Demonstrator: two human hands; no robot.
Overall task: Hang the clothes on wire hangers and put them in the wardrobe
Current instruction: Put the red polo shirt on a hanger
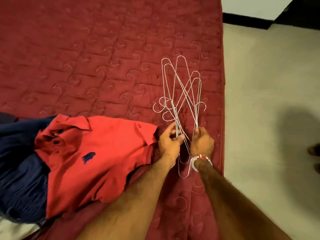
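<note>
Two bare forearms (138,196) reached in from the bottom edge, the right wrist wearing a red-and-white bracelet (200,158). Just beyond them the left hand (168,142) and the right hand (201,143) each had their fingers (181,137) clenched round wires of one tangled bunch of wire hangers (180,94). Left of the hands a red polo shirt (97,153) lay partly over a navy garment (20,170), and the hangers fanned away over the maroon quilted bed (86,58), near its right edge beside the pale floor (268,84).

You have silver wire hangers (181,94), a red polo shirt (107,149) bearing a navy emblem (88,157), a navy garment (20,179), a maroon swirl-quilted bedspread (86,49), a cream floor (268,84) and a red-and-white wristband (200,158).
</note>
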